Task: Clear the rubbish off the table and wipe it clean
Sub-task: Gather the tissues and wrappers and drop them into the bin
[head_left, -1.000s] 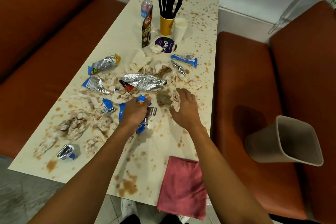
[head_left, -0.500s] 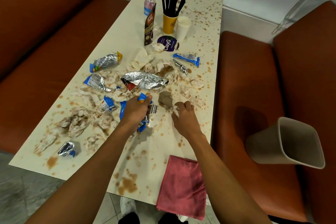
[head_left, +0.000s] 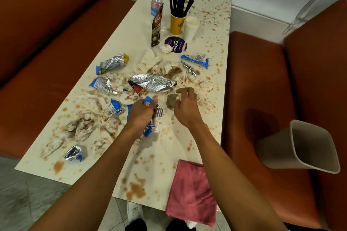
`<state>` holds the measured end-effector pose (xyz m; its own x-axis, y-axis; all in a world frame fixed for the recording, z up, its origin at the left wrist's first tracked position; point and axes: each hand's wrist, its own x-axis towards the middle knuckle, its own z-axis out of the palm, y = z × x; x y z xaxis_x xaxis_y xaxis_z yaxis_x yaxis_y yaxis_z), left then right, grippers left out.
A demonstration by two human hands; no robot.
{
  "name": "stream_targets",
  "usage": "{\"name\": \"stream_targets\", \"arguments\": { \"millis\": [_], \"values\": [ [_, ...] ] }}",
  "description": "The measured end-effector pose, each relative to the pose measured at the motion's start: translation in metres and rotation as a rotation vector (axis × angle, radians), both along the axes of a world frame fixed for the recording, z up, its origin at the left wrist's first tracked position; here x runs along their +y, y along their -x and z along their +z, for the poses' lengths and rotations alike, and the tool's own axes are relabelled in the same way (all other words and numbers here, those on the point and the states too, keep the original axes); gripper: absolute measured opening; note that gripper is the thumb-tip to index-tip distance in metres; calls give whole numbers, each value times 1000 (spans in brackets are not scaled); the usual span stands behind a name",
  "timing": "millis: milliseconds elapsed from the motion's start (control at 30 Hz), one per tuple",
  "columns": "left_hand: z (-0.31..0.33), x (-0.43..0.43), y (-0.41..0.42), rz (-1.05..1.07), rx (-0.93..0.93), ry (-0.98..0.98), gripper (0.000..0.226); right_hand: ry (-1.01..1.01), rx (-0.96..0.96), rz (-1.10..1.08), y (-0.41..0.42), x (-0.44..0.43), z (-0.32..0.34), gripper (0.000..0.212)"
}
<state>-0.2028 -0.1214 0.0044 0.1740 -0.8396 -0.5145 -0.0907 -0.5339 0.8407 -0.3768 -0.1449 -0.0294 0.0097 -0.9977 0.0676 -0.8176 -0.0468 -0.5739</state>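
Note:
The cream table [head_left: 204, 99] is spattered with brown stains and strewn with foil wrappers, blue packets and soiled tissues. My left hand [head_left: 142, 115] is clenched around a bunch of blue and foil wrappers [head_left: 148, 104] just above the table's middle. My right hand [head_left: 185, 108] is beside it, fingers curled, with a small crumpled tissue [head_left: 178, 97] in its fingertips. It touches a brown paper wad [head_left: 171, 100]. A large silver foil wrapper [head_left: 153, 82] lies just beyond both hands. A pink cloth [head_left: 191, 193] hangs over the near table edge.
A beige bin [head_left: 300, 148] lies tilted on the orange bench at the right. At the far end stand a yellow cup of black straws [head_left: 176, 23], a white cup [head_left: 190, 28], a bottle [head_left: 156, 5], a granola packet [head_left: 156, 28] and a purple lid [head_left: 176, 45].
My right hand drew back toward me with the tissue, then moved forward again to the brown wad. My left hand has stayed clenched on the wrappers.

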Motion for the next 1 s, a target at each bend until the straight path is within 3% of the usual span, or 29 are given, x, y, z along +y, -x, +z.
{"name": "stream_targets", "arguments": {
  "millis": [167, 333, 500, 633, 733, 1000],
  "values": [
    [3, 3, -7, 16, 24, 9, 27, -41, 204, 101, -11, -8, -14, 44],
    [5, 4, -10, 28, 48, 24, 20, -67, 287, 68, -20, -1, -21, 41],
    [4, 5, -8, 42, 24, 35, 32, -92, 335, 127, -26, 8, -15, 36],
    [-2, 1, -9, -18, -44, 44, 21, -124, 244, 134, -22, 16, -14, 32],
    [-4, -2, -5, -70, -131, 45, 38, -157, 137, 161, -11, 26, -5, 33],
    [2, -5, 43, -320, -354, 102, 38, -260, -17, 62, 51, 55, 18, 39]
  ]
}}
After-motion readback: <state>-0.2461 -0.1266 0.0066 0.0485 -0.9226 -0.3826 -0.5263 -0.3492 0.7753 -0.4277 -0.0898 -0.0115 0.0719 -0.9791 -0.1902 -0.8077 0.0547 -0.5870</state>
